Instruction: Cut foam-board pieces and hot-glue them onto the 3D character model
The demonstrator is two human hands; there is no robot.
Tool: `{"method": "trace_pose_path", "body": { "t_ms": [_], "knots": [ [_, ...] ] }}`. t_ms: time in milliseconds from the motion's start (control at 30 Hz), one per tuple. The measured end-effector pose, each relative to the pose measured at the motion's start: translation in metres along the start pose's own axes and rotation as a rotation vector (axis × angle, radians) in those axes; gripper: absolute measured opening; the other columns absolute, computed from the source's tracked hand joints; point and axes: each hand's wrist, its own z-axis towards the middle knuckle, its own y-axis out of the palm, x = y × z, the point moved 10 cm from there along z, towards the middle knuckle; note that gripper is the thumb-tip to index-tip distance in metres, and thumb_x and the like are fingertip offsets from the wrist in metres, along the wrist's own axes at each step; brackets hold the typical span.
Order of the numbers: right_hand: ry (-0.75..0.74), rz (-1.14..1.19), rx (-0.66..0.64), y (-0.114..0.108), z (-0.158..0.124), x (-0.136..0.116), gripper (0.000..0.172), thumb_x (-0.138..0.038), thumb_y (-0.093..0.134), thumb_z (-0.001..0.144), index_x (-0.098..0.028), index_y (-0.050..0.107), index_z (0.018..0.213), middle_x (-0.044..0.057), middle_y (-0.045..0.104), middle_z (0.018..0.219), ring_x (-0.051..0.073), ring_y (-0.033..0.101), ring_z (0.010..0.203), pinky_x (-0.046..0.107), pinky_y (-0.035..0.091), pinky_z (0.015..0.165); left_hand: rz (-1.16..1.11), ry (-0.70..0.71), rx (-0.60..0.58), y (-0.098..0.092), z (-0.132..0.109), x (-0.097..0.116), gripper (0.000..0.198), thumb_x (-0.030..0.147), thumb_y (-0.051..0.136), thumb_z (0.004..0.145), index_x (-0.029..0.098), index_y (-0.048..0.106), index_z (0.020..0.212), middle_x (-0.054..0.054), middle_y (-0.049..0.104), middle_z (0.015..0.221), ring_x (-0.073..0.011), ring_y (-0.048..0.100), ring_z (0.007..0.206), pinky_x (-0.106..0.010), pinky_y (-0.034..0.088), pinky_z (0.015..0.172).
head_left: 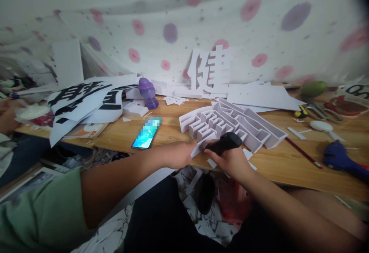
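Observation:
My left hand [184, 155] is closed on a white foam-board strip [200, 145] at the table's front edge. A long white band hangs down below my left forearm and looks like part of the same strip. In my right hand [230, 161] is a black tool [226, 142] that looks like a utility knife; its tip is hidden near the strip. Just beyond both hands lies a white hollow raised character [230, 122] built of thin upright walls. Small white scraps [212, 163] lie beside my right hand.
A lit phone [147, 132] and purple bottle [147, 93] stand left. A flat white character [210, 68] leans at the back. Right are a red pencil [304, 153], blue glue gun [343, 159], scissors [323, 111] and spoon [320, 126]. Another person's hand [8, 109] is far left.

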Motion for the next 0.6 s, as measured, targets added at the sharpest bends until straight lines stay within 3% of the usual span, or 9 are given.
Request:
{"method": "trace_pose_path", "body": {
  "t_ms": [100,267,367,467,533,600],
  "knots": [
    [0.0,0.024,0.057,-0.007,0.001,-0.002,0.029,-0.04,0.058,0.082,-0.016,0.069,0.094,0.013,0.069,0.087,0.031,0.065,0.085,0.043,0.049,0.081,-0.019,0.004,-0.008,0.0,0.0,0.003,0.062,0.018,0.041,0.079,0.024,0.024,0.139,-0.001,0.063,0.065,-0.0219,0.06,0.055,-0.03,0.045,0.057],
    [-0.024,0.103,0.159,-0.027,0.001,-0.013,0.027,-0.039,0.059,0.082,-0.019,0.066,0.098,0.009,0.069,0.094,0.028,0.064,0.09,0.039,0.05,0.083,-0.019,-0.037,-0.007,-0.001,0.0,0.002,0.061,0.018,0.043,0.078,0.024,0.028,0.136,-0.001,0.062,0.063,-0.0211,0.06,0.056,-0.029,0.044,0.053],
    [-0.035,0.197,0.27,-0.055,-0.002,-0.02,0.029,-0.042,0.056,0.085,-0.023,0.064,0.105,0.007,0.065,0.105,0.025,0.061,0.098,0.037,0.048,0.088,0.014,-0.025,0.016,-0.003,0.0,0.002,0.05,0.019,0.043,0.078,0.024,0.038,0.127,-0.001,0.062,0.066,-0.0208,0.06,0.058,-0.029,0.044,0.055],
    [0.053,0.36,0.397,-0.085,-0.012,-0.004,0.031,-0.046,0.058,0.083,-0.024,0.062,0.105,0.008,0.065,0.097,0.025,0.063,0.087,0.037,0.05,0.077,-0.037,-0.031,0.013,-0.002,0.001,-0.002,0.037,0.019,0.043,0.078,0.023,0.046,0.114,-0.001,0.065,0.074,-0.0195,0.062,0.063,-0.029,0.046,0.062],
    [0.122,0.404,0.366,-0.092,-0.02,0.013,0.03,-0.046,0.061,0.081,-0.023,0.062,0.1,0.007,0.065,0.087,0.024,0.063,0.079,0.036,0.05,0.069,-0.064,-0.047,0.026,-0.003,-0.001,-0.007,0.03,0.018,0.041,0.078,0.022,0.047,0.108,-0.002,0.066,0.077,-0.0195,0.064,0.065,-0.029,0.047,0.063],
    [0.185,0.403,0.22,-0.087,-0.027,0.028,0.027,-0.046,0.062,0.079,-0.021,0.063,0.09,0.005,0.064,0.078,0.023,0.061,0.074,0.035,0.049,0.065,-0.071,-0.065,0.055,-0.003,-0.007,-0.011,0.026,0.019,0.04,0.079,0.021,0.047,0.104,-0.003,0.066,0.076,-0.0206,0.064,0.066,-0.029,0.047,0.06]
  ]
}}
